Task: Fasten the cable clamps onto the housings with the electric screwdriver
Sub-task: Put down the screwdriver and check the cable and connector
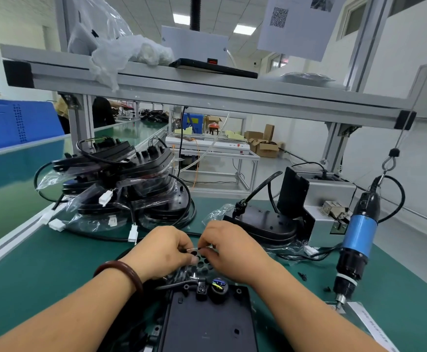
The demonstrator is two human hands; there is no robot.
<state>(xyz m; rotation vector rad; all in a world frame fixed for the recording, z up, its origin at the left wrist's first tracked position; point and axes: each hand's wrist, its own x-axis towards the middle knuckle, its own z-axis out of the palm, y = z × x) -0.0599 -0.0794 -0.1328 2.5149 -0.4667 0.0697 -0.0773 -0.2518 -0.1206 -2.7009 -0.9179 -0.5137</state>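
Observation:
A black plastic housing (207,323) lies flat on the green mat in front of me, with a black cable clamp (201,290) and a round cable gland (218,288) at its far end. Above its perforated far end, my left hand (166,250) and my right hand (230,250) meet, both pinching a thin wire (194,248) between fingertips. A dark bangle circles my left wrist. The blue and black electric screwdriver (357,240) hangs from a cord at the right, tip down, untouched.
A pile of black housings with cables and white connectors (121,189) in plastic bags fills the left rear. Another housing (263,222) lies by a grey screw feeder (326,199). Loose black screws (302,275) lie on the mat. An aluminium shelf (207,90) spans overhead.

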